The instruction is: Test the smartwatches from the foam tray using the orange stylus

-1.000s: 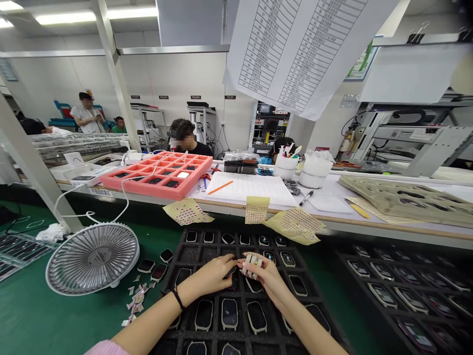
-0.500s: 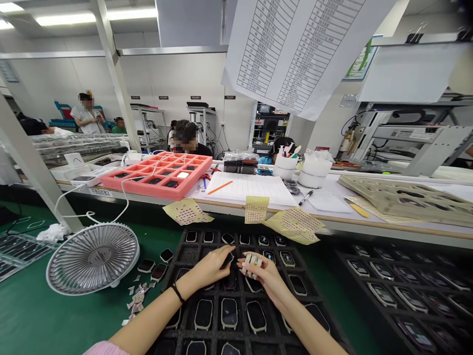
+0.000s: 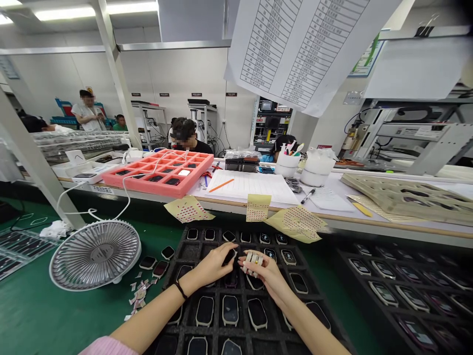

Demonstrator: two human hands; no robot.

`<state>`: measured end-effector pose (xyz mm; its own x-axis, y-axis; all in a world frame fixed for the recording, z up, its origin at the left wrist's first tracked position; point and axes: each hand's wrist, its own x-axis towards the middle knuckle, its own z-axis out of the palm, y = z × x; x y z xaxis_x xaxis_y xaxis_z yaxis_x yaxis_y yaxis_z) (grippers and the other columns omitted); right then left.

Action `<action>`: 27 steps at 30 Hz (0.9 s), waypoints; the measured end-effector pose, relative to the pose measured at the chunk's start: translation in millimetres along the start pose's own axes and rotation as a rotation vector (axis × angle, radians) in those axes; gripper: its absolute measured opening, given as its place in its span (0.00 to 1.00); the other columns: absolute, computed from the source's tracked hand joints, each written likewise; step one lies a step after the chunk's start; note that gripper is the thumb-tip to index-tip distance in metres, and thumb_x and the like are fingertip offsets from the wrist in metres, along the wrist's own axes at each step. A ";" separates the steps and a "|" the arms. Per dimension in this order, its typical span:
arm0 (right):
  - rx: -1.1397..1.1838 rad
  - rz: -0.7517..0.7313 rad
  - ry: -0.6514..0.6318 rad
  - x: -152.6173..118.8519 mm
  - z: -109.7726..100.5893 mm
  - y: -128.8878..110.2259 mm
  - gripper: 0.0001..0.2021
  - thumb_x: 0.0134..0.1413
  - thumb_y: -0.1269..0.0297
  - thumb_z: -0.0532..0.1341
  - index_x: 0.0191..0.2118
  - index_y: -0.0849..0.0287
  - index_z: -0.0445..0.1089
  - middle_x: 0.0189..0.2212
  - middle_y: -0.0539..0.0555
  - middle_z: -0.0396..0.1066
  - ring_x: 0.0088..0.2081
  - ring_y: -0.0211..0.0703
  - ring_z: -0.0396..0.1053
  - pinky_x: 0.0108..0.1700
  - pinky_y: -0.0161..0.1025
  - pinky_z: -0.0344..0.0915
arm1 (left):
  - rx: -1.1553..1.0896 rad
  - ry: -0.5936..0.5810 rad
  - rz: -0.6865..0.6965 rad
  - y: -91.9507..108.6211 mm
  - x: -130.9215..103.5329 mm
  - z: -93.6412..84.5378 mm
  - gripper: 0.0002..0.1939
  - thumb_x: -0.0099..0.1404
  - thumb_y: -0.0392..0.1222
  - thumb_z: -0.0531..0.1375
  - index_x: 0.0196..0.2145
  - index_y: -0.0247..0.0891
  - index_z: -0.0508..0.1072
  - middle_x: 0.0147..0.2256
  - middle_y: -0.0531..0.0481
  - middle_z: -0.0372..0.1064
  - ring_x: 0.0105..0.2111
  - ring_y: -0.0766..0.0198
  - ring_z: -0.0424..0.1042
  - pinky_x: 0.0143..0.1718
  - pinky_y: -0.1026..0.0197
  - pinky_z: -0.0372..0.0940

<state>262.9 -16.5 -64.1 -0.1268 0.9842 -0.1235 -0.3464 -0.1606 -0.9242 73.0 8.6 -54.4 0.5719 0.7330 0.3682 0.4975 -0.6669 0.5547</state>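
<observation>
My left hand (image 3: 216, 262) is closed on a smartwatch body (image 3: 229, 258) without a strap, held tilted over the black foam tray (image 3: 218, 334). Its fingers partly cover the watch. Close by on the right, my right hand (image 3: 266, 274) pinches a small off-white ridged block (image 3: 254, 259) with a yellowish spot; its exact kind I cannot make out. A small gap separates the block from the watch. Below both hands, the tray's compartments hold several strapless watches, such as a dark-screened watch (image 3: 230, 310). A few near the back right, including one watch (image 3: 288, 257), have lit screens.
A second dark tray (image 3: 373, 296) of watches stands at right. Left of my arm lie a grey fan (image 3: 95, 255), loose watches (image 3: 148, 263) and paper scraps (image 3: 140, 295). Yellow sticker sheets (image 3: 258, 207) hang from the shelf edge, below a pink foam tray (image 3: 158, 172).
My hands stay almost in place, and the watch in my left hand has turned slightly. The whole view has shifted a little.
</observation>
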 end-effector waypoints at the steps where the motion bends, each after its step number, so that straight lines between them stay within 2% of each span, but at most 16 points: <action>1: 0.002 0.000 0.000 0.1 0.1 -0.1 0.24 0.27 0.62 0.74 0.37 0.62 0.72 0.32 0.58 0.77 0.38 0.56 0.74 0.41 0.48 0.67 | 0.006 -0.001 0.000 -0.2 0.0 -0.1 0.21 0.63 0.34 0.52 0.54 0.39 0.60 0.54 0.43 0.62 0.53 0.57 0.64 0.55 0.54 0.60; 16: -0.025 -0.017 0.017 -0.3 1.2 -1.1 0.25 0.25 0.61 0.74 0.36 0.61 0.72 0.30 0.57 0.77 0.36 0.54 0.75 0.37 0.43 0.67 | 0.073 0.023 0.060 -0.8 1.1 1.2 0.20 0.64 0.34 0.51 0.53 0.40 0.60 0.53 0.44 0.63 0.53 0.60 0.64 0.54 0.56 0.61; 27: -0.007 -0.030 0.006 1.8 -1.0 2.2 0.25 0.25 0.60 0.74 0.36 0.62 0.73 0.30 0.58 0.77 0.37 0.57 0.74 0.40 0.48 0.68 | 0.085 0.027 0.065 0.5 1.1 1.7 0.19 0.64 0.34 0.51 0.53 0.39 0.60 0.53 0.44 0.63 0.53 0.60 0.64 0.55 0.56 0.61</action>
<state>262.9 -15.0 -66.7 -0.1111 0.9890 -0.0978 -0.3431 -0.1305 -0.9302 75.0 8.9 -54.9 0.5877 0.6901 0.4223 0.5139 -0.7215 0.4640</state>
